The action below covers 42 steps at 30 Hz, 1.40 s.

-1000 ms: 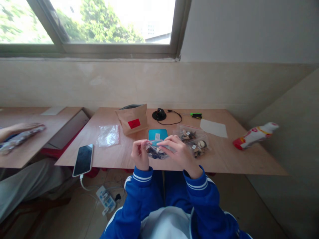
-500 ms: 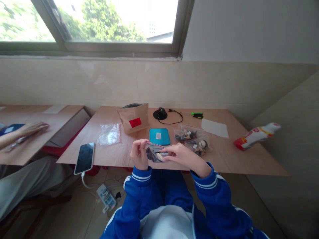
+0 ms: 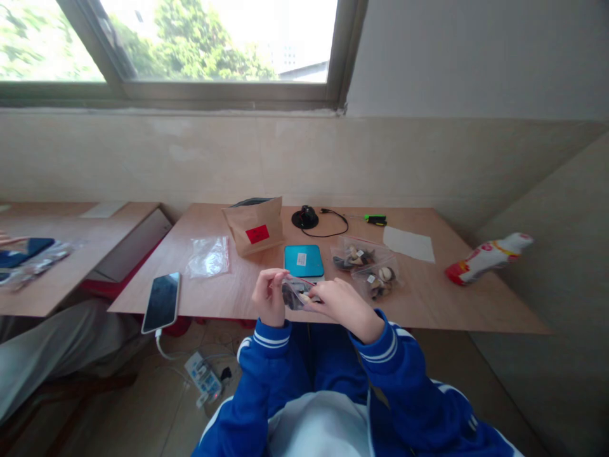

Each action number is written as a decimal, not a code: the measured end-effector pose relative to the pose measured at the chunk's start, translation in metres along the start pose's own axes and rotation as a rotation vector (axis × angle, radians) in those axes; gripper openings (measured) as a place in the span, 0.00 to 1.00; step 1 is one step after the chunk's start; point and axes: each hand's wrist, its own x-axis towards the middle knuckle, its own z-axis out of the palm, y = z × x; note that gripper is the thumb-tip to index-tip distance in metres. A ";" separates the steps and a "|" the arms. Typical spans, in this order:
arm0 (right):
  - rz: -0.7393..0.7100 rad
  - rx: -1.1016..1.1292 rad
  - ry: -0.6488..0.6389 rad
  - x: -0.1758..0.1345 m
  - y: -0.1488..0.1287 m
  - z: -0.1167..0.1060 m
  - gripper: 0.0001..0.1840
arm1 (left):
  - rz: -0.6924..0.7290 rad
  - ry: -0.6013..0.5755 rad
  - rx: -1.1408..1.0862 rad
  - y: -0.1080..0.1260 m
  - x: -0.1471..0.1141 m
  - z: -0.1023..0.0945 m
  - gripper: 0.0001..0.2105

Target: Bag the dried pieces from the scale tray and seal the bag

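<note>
Just over the table's front edge, my left hand (image 3: 269, 295) pinches the upper left of a small clear zip-lock bag (image 3: 291, 299). Dark bits and a pale piece (image 3: 305, 297) show in the bag, too small to name. My right hand (image 3: 339, 303) is closed at the bag's right side, its fingertips against the pale piece; whether they reach inside is hard to tell. Directly behind the bag lies a turquoise square scale-like device (image 3: 303, 260) with a white label. To its right, two filled zip-lock bags (image 3: 356, 254) hold dark and pale pieces.
A brown paper pouch (image 3: 254, 230), empty-looking clear bags (image 3: 208, 257) and a phone (image 3: 162, 301) are on the left. Behind stand a black round-based device with cable (image 3: 305, 217) and a screwdriver (image 3: 375, 219). Paper (image 3: 409, 244) and a bottle (image 3: 488, 259) lie right.
My right hand has moved slightly left and down, its fingers curling in at the bag. At the left table, another person's hand has drawn back toward the frame edge.
</note>
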 end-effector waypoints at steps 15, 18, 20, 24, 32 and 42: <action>0.081 0.290 0.239 -0.013 0.004 -0.026 0.17 | -0.070 0.077 -0.040 0.004 0.005 0.000 0.10; -0.033 0.287 0.258 -0.012 0.004 -0.021 0.17 | -0.093 0.115 -0.042 0.006 0.005 0.000 0.10; -0.078 0.310 0.278 -0.011 0.005 -0.017 0.18 | -0.105 0.145 -0.054 0.005 0.006 -0.001 0.11; -0.116 0.471 0.388 -0.014 0.011 -0.011 0.18 | -0.167 0.256 -0.060 0.001 0.008 -0.004 0.12; 0.060 0.927 0.469 -0.015 0.020 0.018 0.18 | -0.304 0.367 -0.306 0.003 0.016 -0.005 0.15; 0.345 1.336 1.019 0.014 0.017 0.034 0.17 | -0.347 0.001 -0.255 -0.018 0.026 0.002 0.21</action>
